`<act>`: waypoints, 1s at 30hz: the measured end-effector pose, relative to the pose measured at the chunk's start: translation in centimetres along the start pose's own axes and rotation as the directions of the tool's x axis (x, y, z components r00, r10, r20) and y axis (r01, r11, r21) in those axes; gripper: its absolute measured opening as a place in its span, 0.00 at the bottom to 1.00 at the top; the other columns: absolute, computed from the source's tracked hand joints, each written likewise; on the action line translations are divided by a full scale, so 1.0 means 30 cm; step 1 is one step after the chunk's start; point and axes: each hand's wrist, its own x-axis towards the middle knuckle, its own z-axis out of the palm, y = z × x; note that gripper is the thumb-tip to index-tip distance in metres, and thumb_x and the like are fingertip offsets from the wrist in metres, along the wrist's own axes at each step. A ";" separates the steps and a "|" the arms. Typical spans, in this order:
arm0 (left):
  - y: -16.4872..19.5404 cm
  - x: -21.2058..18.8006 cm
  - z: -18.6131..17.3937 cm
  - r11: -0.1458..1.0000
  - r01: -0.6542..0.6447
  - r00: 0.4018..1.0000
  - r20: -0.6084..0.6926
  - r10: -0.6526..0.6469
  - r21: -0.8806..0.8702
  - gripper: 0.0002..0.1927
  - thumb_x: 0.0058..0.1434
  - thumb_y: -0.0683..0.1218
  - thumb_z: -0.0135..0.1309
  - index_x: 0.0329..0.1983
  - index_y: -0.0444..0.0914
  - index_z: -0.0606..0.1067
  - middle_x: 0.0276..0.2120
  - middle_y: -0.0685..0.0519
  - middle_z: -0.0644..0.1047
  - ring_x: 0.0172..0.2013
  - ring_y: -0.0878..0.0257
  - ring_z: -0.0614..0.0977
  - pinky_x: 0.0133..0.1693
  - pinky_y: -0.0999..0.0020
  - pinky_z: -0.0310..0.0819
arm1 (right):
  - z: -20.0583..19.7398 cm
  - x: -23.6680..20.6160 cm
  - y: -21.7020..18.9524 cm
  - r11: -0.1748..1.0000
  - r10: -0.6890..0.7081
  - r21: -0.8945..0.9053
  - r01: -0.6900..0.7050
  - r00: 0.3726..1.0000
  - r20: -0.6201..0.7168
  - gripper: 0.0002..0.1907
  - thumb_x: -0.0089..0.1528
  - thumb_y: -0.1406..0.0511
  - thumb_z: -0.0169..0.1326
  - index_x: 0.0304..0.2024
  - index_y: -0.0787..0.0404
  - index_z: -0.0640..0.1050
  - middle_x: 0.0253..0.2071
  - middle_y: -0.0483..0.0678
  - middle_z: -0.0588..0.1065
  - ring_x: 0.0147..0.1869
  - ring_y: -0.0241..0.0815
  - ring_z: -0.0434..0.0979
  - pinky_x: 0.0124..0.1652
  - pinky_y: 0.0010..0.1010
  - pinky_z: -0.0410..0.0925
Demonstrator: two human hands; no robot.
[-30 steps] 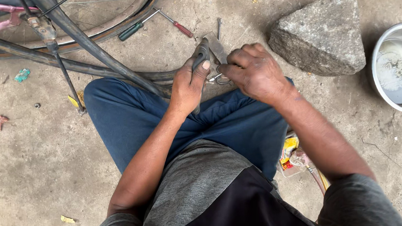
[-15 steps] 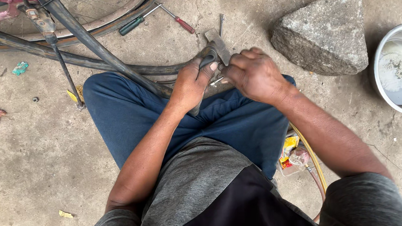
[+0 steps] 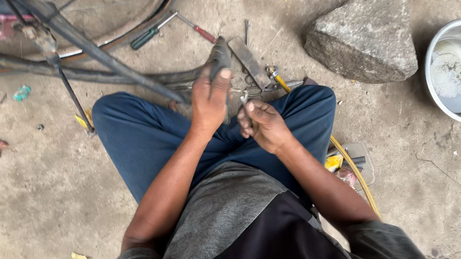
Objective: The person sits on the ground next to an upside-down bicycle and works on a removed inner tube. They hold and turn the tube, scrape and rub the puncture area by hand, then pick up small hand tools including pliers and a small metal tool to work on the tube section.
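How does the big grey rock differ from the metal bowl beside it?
The rock is rough, matt grey and solid, roughly triangular; the metal bowl is smooth, shiny, round and hollow. The rock shows whole, while the bowl is cut off by the picture's right edge. Both sit on the concrete floor, untouched by either hand.

The person wears blue trousers (image 3: 151, 139) and a grey shirt (image 3: 220, 215) with short sleeves; below the shirt's grey front lies a black panel (image 3: 280, 238). Both forearms are bare.
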 end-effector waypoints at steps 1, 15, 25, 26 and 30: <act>0.008 0.005 -0.002 1.000 0.024 1.000 0.008 -0.023 -0.021 0.22 0.73 0.57 0.49 0.50 0.33 0.74 0.31 0.55 0.75 0.26 0.70 0.74 0.28 0.72 0.70 | -0.001 0.001 -0.033 1.000 0.012 -0.004 -0.012 0.999 -0.044 0.15 0.70 0.58 0.54 0.38 0.63 0.78 0.30 0.48 0.74 0.28 0.39 0.71 0.31 0.32 0.67; 0.087 0.004 0.017 0.978 0.140 0.988 0.051 -0.149 0.155 0.22 0.71 0.57 0.51 0.44 0.32 0.77 0.23 0.57 0.73 0.21 0.71 0.72 0.24 0.73 0.67 | 0.315 0.019 -0.565 -0.784 0.041 -0.343 0.517 0.596 0.802 0.13 0.52 0.63 0.65 0.40 0.54 0.83 0.39 0.42 0.73 0.45 0.42 0.75 0.48 0.35 0.69; 0.088 0.008 0.001 0.986 0.149 0.981 0.110 -0.158 0.080 0.20 0.71 0.54 0.51 0.51 0.32 0.76 0.25 0.58 0.74 0.22 0.73 0.73 0.24 0.75 0.69 | 0.156 0.079 -0.457 -0.444 -0.071 -0.689 0.573 0.744 0.665 0.11 0.63 0.59 0.64 0.39 0.59 0.81 0.32 0.46 0.73 0.38 0.44 0.74 0.40 0.39 0.68; 0.085 0.006 0.000 0.988 0.134 0.984 0.105 -0.142 0.082 0.20 0.71 0.54 0.51 0.51 0.32 0.76 0.25 0.58 0.74 0.22 0.73 0.73 0.24 0.75 0.69 | 0.132 0.085 -0.423 -0.275 -0.116 -0.770 0.575 0.775 0.621 0.11 0.65 0.58 0.61 0.40 0.59 0.80 0.33 0.46 0.74 0.38 0.42 0.75 0.40 0.37 0.69; 0.054 -0.016 -0.003 0.997 0.026 0.998 0.057 -0.030 0.074 0.23 0.72 0.52 0.52 0.63 0.34 0.70 0.28 0.57 0.74 0.25 0.71 0.73 0.26 0.71 0.72 | 0.116 0.046 -0.229 0.679 -0.001 -0.733 0.039 0.999 0.051 0.14 0.68 0.55 0.56 0.37 0.59 0.79 0.26 0.45 0.71 0.27 0.34 0.66 0.29 0.25 0.62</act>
